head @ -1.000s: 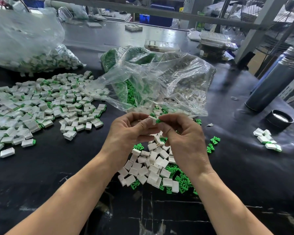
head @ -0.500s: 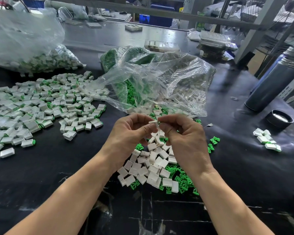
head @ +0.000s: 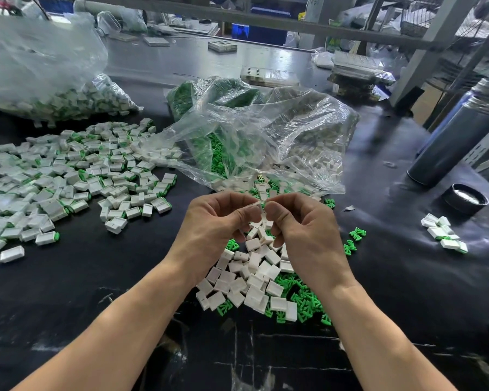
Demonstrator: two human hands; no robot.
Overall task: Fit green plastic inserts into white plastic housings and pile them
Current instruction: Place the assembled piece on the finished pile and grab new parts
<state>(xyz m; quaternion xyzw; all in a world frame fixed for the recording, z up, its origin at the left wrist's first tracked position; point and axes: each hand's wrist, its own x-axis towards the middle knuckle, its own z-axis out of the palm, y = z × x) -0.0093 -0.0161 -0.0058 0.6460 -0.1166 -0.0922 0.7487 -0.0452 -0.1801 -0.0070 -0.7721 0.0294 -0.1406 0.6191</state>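
Note:
My left hand [head: 215, 221] and my right hand [head: 305, 230] meet above the table's middle, fingertips pinching one small white housing [head: 257, 204] between them. The green insert no longer shows at the fingertips. Under the hands lies a heap of loose white housings [head: 251, 280] mixed with green inserts [head: 305, 300]. A broad pile of assembled white-and-green pieces [head: 68, 179] spreads over the black table at the left.
A clear bag [head: 266, 136] with green inserts and white housings lies open behind the hands. Another full bag [head: 40, 80] sits at the back left. A grey flask [head: 458, 136], its black lid [head: 467, 201] and a few pieces [head: 442, 232] stand on the right.
The green insert seen between the fingertips a second ago has disappeared into the white housing. Both hands stayed in place, pressed a little closer together.

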